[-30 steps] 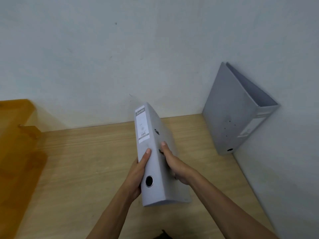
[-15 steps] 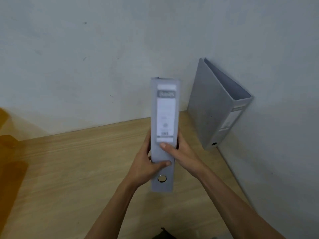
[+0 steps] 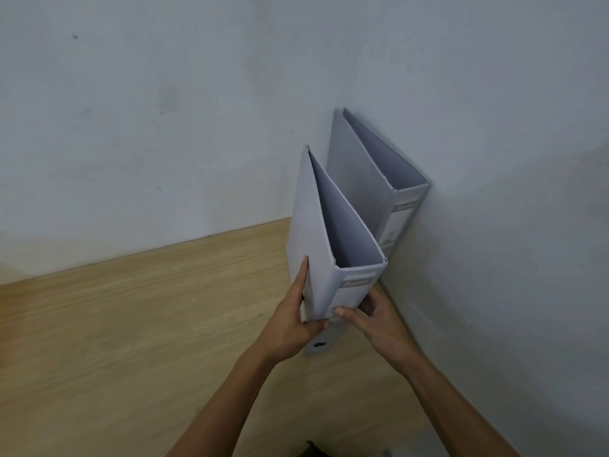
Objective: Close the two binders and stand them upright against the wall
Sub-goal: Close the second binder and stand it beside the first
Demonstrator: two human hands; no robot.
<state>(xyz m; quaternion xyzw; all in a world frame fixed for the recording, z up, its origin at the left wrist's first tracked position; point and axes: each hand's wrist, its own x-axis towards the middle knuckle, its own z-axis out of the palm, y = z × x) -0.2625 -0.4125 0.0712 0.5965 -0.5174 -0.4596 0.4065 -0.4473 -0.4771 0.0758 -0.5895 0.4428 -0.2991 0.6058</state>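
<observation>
Two closed grey lever-arch binders are in the corner. The far binder (image 3: 369, 179) stands upright, leaning against the right wall (image 3: 510, 225). The near binder (image 3: 316, 232) is upright with its spine toward me, just left of the far one. My left hand (image 3: 290, 324) grips its left cover and lower spine. My right hand (image 3: 375, 318) holds its right side, with the thumb across the spine. Whether its base touches the wooden table (image 3: 148, 324) is hidden by my hands.
A pale back wall (image 3: 164, 127) meets the right wall in the corner behind the binders. Bare wooden tabletop stretches to the left of my arms.
Both hands have carried the near binder forward and right, turning it so its open top shows, until it is beside the leaning binder. My view has shifted right, so the orange object at left is gone.
</observation>
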